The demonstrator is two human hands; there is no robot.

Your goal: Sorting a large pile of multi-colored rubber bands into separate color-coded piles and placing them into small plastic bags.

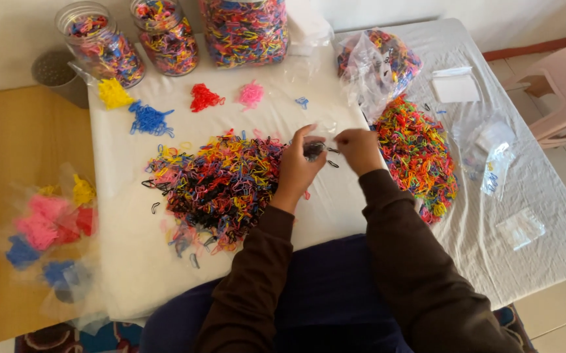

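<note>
I look down on a low table under a white cloth (544, 216), tiled floor to the right, wood floor to the left. Three clear jars (100, 42) of coloured rubber bands stand along the far edge. A small clear bag with black bands (315, 149) sits between my hands, just right of the big mixed pile (221, 183). My left hand (298, 167) pinches the bag's side, fingers curled narrow. My right hand (358, 149) grips its other edge, closed tight.
</note>
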